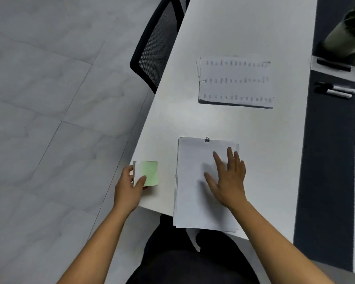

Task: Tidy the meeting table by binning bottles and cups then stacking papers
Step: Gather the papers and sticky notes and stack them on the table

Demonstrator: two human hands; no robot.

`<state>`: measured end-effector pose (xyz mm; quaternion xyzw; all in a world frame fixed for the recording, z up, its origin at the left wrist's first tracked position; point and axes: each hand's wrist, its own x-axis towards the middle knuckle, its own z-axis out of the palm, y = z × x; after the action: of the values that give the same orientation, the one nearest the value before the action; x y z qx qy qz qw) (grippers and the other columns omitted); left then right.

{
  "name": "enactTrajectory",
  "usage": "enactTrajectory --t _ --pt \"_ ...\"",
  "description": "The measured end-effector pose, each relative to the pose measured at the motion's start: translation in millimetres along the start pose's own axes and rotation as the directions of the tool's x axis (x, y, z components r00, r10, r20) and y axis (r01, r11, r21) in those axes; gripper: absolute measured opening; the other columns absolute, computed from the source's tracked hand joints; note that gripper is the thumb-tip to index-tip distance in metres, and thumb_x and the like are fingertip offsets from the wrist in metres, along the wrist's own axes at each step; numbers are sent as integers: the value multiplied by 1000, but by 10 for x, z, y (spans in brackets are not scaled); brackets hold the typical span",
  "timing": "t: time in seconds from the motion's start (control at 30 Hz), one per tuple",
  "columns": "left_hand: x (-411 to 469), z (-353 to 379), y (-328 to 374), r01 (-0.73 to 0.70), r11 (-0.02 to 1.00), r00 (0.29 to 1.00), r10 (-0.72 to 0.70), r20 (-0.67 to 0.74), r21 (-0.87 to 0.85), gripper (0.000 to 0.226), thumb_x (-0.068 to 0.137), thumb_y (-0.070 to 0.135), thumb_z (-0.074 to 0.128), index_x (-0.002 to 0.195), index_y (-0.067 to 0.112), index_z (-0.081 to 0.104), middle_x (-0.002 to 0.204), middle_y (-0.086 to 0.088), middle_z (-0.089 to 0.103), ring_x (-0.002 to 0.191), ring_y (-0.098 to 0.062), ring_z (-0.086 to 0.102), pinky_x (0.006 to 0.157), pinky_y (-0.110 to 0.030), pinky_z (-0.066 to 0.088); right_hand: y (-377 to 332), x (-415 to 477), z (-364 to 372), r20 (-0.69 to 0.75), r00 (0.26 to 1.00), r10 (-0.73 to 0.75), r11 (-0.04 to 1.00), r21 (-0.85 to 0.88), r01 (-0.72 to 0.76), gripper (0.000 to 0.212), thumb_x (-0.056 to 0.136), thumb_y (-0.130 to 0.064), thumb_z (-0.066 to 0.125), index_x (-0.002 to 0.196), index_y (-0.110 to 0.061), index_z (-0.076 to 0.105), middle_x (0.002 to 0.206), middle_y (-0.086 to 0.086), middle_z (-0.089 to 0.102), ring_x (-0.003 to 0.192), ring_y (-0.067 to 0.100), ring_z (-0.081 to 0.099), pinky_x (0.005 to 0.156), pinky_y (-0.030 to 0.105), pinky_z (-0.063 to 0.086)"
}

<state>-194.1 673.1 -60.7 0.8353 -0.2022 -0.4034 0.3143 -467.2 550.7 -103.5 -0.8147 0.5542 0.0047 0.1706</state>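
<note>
Papers lie on the white table (254, 37), and no bin shows. At the far right a pot (340, 39) holds a green plant, but it is blurry. A clipped stack of white paper (195, 181) sits at the near edge of the table, with its near end hanging a little over the edge. The right hand (228, 177) lies flat on this stack, fingers spread wide, pressing down. Just left of the stack is a small green notepad (151, 173). The left hand (129, 189) pinches it, thumb on top and fingers at its left edge. Farther away lies a printed paper stack (236, 83), well apart from both hands. Two markers (336, 91) rest on the dark strip (326, 160) to the right.
</note>
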Motion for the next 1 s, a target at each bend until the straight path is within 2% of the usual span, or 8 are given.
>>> enactTrajectory --t 0.07,0.1,0.2,0.33,0.47,0.57,0.67,1.0 --pt "124 75 -125 -27 982 998 16 60 189 52 95 20 60 142 18 40 128 -8 58 108 -27 59 81 -31 46 32 -299 156 78 997 -11 1000 9 10 75 90 -67 43 155 -36 22 166 10 -2 153 33 -4 119 54 3" --pt "151 103 -185 -57 955 997 39 67 291 62 95 23 61 149 16 32 139 -12 49 120 -30 53 91 -33 45 67 -423 204 105 994 -4 1000 2 4 78 88 -71 41 155 -38 21 166 9 -6 153 32 -7 119 55 2" --pt "191 183 -299 -137 841 990 125 58 524 86 93 36 62 158 19 9 161 -15 8 147 -33 13 115 -50 22 203 -669 281 157 985 66 997 31 -72 84 84 -77 40 156 -40 17 165 7 -15 152 32 -14 119 56 0" --pt "226 236 -478 -330 688 944 232 234 646 71 99 45 45 158 29 9 164 -9 -17 151 -30 -12 122 -51 4 340 -850 304 244 965 98 991 65 -117 90 81 -80 43 156 -41 12 163 5 -24 150 32 -21 121 55 2" --pt "149 285 -593 -333 655 943 214 256 679 66 101 43 43 157 26 13 163 -10 -16 152 -33 -5 122 -48 5 205 -847 375 313 935 169 985 -13 -174 92 81 -82 37 156 -41 4 162 7 -27 147 36 -27 120 55 -3" --pt "79 301 -612 -316 667 948 202 244 675 67 100 37 49 157 24 17 164 -11 -12 152 -33 -1 122 -45 7 -101 -706 398 298 915 273 957 11 -289 94 81 -82 37 156 -40 0 161 10 -26 147 35 -27 120 49 -11" --pt "47 307 -595 -313 657 950 199 242 687 67 100 37 49 157 24 17 164 -13 -11 151 -35 1 121 -45 7 -310 -560 408 280 901 331 933 47 -357 95 80 -82 39 156 -39 1 162 12 -23 148 36 -22 120 49 -8" --pt "86 289 -590 -326 619 945 199 260 714 68 99 37 51 157 20 20 164 -17 -6 149 -38 9 121 -49 13 -333 -707 371 313 909 276 947 70 -312 94 80 -76 46 156 -38 6 163 11 -20 151 32 -14 120 47 5"
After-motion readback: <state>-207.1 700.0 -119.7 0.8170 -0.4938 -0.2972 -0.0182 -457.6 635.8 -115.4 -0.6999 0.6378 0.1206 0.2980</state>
